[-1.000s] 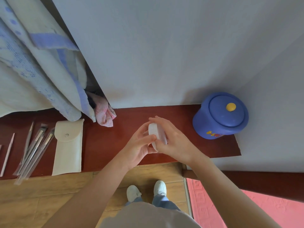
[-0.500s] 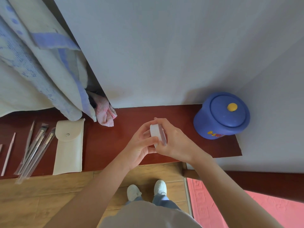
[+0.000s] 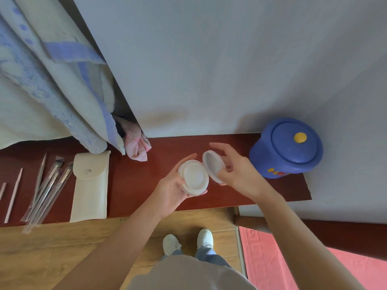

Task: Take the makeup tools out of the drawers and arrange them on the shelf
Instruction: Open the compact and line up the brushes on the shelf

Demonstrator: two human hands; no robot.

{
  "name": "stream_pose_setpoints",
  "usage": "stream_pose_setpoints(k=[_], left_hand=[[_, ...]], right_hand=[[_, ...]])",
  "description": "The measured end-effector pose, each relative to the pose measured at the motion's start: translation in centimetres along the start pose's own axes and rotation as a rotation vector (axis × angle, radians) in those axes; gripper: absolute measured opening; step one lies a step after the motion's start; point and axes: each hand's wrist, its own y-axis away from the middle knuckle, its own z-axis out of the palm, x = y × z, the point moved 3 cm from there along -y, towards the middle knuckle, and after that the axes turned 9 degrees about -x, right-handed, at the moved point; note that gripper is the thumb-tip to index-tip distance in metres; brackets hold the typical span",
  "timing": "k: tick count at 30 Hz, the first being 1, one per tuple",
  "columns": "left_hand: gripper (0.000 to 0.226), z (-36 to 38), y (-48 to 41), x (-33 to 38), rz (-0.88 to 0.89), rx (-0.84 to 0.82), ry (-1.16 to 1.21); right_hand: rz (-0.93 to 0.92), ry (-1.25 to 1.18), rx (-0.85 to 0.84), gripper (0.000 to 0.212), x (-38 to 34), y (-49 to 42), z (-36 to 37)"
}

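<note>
A round white compact case (image 3: 194, 177) is held open above the dark red shelf (image 3: 146, 185). My left hand (image 3: 171, 191) cups its base, which shows a pale puff inside. My right hand (image 3: 236, 172) holds the hinged lid (image 3: 213, 165) tilted up beside the base. On the shelf to the left lie a cream snap pouch (image 3: 90, 185), several makeup brushes in clear sleeves (image 3: 49, 189) and thin pink sticks (image 3: 13, 194).
A blue lidded pot (image 3: 289, 148) with a yellow knob stands at the shelf's right end. A blue-and-white cloth (image 3: 52, 84) and a pink rag (image 3: 136, 143) hang over the shelf's back left. A white wall rises behind. Wooden floor and a pink mat lie below.
The compact was shut and held edge-on between both hands. Now it is open, with the lid swung right in my right hand and the base lying flat in my left.
</note>
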Motion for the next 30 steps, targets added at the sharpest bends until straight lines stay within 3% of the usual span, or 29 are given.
stream_pose_setpoints(k=[2, 6, 10, 15, 17, 20, 23, 26, 30], left_hand=[[0.083, -0.2, 0.2, -0.1, -0.015, 0.006, 0.044], [0.077, -0.4, 0.5, -0.5, -0.057, 0.064, -0.174], [0.078, -0.3, 0.9, -0.3, -0.002, 0.083, -0.174], [0.081, 0.1, 0.8, -0.2, 0.035, 0.135, -0.224], [0.077, 0.3, 0.7, -0.4, -0.001, 0.194, -0.412], [0.058, 0.6, 0.6, -0.4, 0.022, 0.367, -1.005], [0.073, 1.0, 0.5, -1.0, 0.112, 0.487, -1.514], [0.075, 1.1, 0.3, -1.5, 0.090, 0.565, -1.692], [0.070, 1.3, 0.3, -1.7, 0.061, 0.591, -1.677]], right_hand=[[0.005, -0.106, 0.053, 0.054, 0.3, -0.3, -0.6], [-0.016, -0.057, 0.197, 0.038, 0.4, -1.3, -1.4], [-0.014, -0.325, 0.319, 0.027, 1.2, -2.2, -1.6], [0.090, -0.546, 0.227, 0.020, 2.0, -2.4, 0.4], [0.099, -0.578, 0.204, 0.020, 2.2, -2.3, 0.8], [0.112, -0.486, 0.195, 0.022, 2.5, -2.5, 1.0], [0.113, -0.394, 0.165, 0.022, 2.5, -2.8, 1.5], [0.086, -0.323, 0.153, 0.022, 2.1, -2.9, 1.9], [0.066, -0.292, 0.142, 0.017, 2.1, -3.1, 2.3]])
